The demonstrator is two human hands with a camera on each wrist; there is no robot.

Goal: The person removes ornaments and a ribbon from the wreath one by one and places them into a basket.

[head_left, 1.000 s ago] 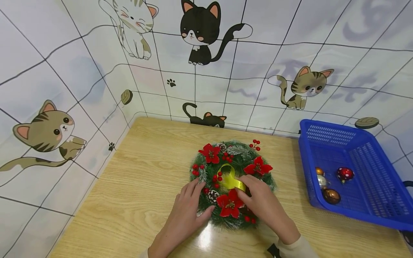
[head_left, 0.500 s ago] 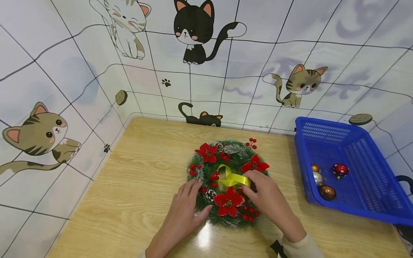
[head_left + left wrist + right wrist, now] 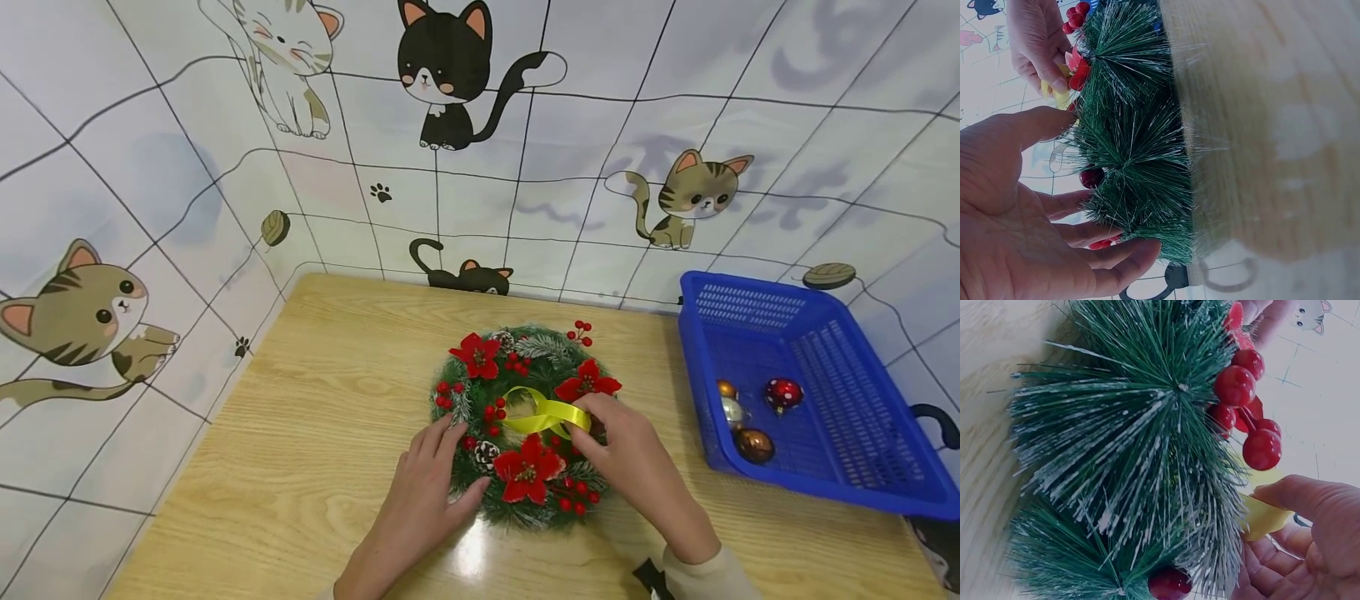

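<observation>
A green Christmas wreath (image 3: 536,348) with red poinsettias, red berries and pinecones lies flat on the wooden table. My left hand (image 3: 423,487) rests on its left edge, fingers spread and fairly straight; the left wrist view shows the fingertips against the green needles. Across the wreath's middle runs a looped yellow ribbon (image 3: 551,412). Its right end is pinched between the thumb and fingers of my right hand (image 3: 633,454), as the right wrist view also shows. Where the ribbon's other end goes among the needles is hidden.
A blue plastic basket (image 3: 810,492) stands at the right of the wooden table (image 3: 322,400), holding several Christmas balls, among them a red spotted one (image 3: 783,394) and a brown one (image 3: 754,446). A cat-printed wall covering (image 3: 480,200) borders the table behind and at the left.
My right hand has drawn the yellow ribbon to the right across the wreath, so a longer loop shows. The left hand stays on the wreath. The head view has shifted slightly.
</observation>
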